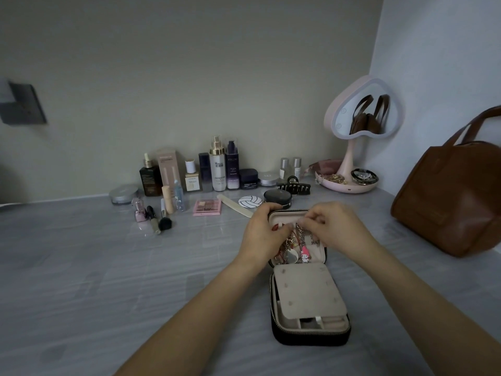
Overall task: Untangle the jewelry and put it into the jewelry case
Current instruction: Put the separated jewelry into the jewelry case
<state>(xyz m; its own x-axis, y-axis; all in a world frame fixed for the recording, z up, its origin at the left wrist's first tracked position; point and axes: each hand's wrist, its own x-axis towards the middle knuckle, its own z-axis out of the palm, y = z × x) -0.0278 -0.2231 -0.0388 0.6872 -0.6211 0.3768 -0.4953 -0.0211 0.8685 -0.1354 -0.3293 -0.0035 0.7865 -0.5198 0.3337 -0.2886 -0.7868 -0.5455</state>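
While tangled, jewelry (pixel 296 250) between curled hands (pixel 261 234) (pixel 334 229)

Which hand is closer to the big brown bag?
Right. The right hand pinches the tangled jewelry on the side toward the brown bag; the left hand holds it too, farther from the bag.

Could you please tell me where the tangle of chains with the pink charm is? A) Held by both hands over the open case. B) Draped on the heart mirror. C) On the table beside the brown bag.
A: the left hand and right hand both pinch the chains above the open case.
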